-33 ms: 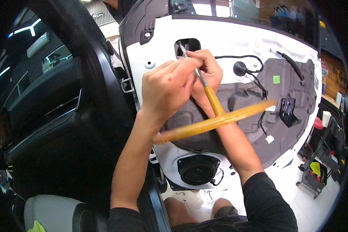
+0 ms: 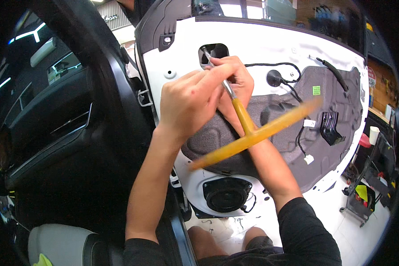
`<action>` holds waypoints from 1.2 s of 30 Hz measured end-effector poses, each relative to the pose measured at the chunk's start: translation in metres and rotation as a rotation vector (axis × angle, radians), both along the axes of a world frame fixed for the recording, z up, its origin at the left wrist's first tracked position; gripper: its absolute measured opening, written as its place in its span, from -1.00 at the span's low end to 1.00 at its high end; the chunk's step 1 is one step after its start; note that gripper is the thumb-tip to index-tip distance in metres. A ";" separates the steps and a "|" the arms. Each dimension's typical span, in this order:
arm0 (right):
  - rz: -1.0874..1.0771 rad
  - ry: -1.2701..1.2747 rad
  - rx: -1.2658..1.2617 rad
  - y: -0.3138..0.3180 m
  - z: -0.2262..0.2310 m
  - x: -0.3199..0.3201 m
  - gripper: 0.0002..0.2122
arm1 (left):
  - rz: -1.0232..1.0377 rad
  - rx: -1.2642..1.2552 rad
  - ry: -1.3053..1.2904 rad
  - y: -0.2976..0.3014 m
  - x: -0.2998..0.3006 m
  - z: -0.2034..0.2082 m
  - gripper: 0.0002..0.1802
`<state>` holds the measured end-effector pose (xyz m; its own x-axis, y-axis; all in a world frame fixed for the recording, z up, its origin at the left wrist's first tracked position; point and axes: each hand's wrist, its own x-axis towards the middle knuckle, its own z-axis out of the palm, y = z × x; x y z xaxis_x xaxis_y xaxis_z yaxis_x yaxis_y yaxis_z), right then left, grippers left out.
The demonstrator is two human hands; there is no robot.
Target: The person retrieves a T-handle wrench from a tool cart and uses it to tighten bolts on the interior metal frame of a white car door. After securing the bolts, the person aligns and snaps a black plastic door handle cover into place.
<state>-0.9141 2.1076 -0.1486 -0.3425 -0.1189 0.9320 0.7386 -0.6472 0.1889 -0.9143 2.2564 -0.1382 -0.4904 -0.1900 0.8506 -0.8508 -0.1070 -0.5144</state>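
A T-handle wrench (image 2: 252, 136) with a yellow bar and a bare metal shaft slants across the white car door (image 2: 177, 53). Its shaft tip reaches into a dark cutout (image 2: 221, 50) high on the door; what it meets inside is hidden. My left hand (image 2: 186, 104) is closed, its fingers at the shaft and its back facing up. My right hand (image 2: 241, 82) curls closed round the same shaft just beyond, partly covered by the left. The yellow bar crosses over my right forearm, touched by neither hand and blurred at its ends.
Grey sound-deadening lining (image 2: 288, 146) covers the door's middle. A black speaker (image 2: 226, 195) sits low, and a black bracket (image 2: 331, 128) stands out at the right. A dark cable (image 2: 270, 65) loops by the cutout. The car's seat (image 2: 60, 244) is at left, a tool cart (image 2: 359, 206) at right.
The yellow bar has turned counter-clockwise, its right end higher and its left end lower. Both hands stay closed at the shaft.
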 end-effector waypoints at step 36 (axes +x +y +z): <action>-0.015 -0.055 -0.042 -0.003 -0.009 -0.003 -0.61 | 0.004 -0.121 0.014 -0.008 0.004 -0.008 -0.71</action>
<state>-0.9174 2.1045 -0.1576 -0.3950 -0.0743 0.9157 0.7165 -0.6487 0.2564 -0.9104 2.2484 -0.1458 -0.4775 -0.0874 0.8743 -0.8574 -0.1714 -0.4854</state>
